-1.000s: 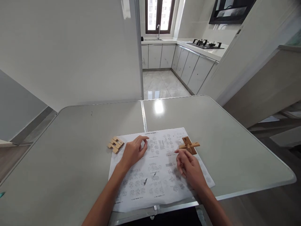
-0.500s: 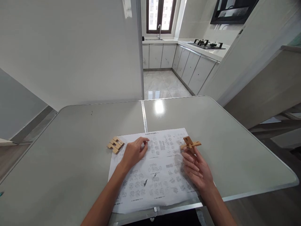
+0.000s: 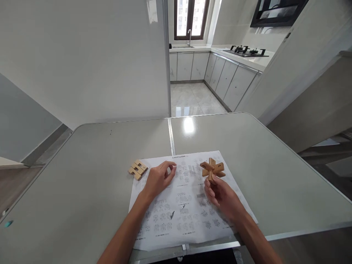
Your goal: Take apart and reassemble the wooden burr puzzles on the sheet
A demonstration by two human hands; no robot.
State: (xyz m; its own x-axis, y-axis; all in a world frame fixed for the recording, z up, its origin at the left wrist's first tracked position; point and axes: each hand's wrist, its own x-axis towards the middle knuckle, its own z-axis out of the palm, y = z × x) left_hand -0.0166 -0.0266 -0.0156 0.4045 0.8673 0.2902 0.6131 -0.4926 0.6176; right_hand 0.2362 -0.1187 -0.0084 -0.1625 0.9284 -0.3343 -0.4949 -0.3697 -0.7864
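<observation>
My right hand pinches a wooden burr puzzle by its lower end, above the right half of a printed sheet. The puzzle is star-shaped, with several crossed tan pieces and dark marks on some faces. My left hand rests on the sheet's upper left part, its fingers loosely curled, with a gap showing between thumb and fingers and nothing visible in it. Just left of it, a flat group of notched wooden blocks lies at the sheet's upper left corner.
The sheet, covered in small diagrams, lies at the front edge of a pale grey table with a metal centre seam. A small teal object is at the far left. Beyond the table stand a white wall and a kitchen.
My right hand has moved left with the wooden puzzle and turned it, so its star shape now shows. My left hand stays on the sheet. The camera view has shifted slightly.
</observation>
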